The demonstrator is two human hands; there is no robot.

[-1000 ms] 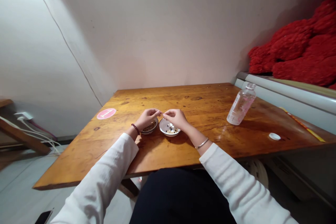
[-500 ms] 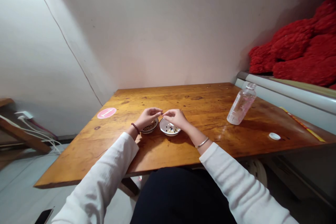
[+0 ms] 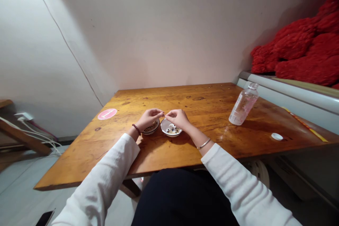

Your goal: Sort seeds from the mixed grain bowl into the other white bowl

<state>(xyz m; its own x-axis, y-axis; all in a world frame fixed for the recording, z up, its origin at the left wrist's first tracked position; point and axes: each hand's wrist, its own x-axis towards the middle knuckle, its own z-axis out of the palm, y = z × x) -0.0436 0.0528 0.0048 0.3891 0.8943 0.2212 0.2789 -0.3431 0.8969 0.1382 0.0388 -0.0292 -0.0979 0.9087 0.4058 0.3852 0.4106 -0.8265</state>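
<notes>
At the lower middle of the frame, your left hand (image 3: 149, 119) and right hand (image 3: 178, 119) are curled, with the fingertips (image 3: 164, 114) almost touching; I cannot tell if they grasp something small. Below them sit a small dish (image 3: 156, 126) with grains and a white dish (image 3: 165, 129) with seeds and dark beads. Farther right on the wooden surface (image 3: 190, 95) stand a plastic bottle (image 3: 243, 106) and a small white cap (image 3: 277, 136); red fabric (image 3: 293, 53) lies at upper right.

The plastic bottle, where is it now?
Head view: the plastic bottle stands on the wooden table's right side, near a small white lid.
</notes>
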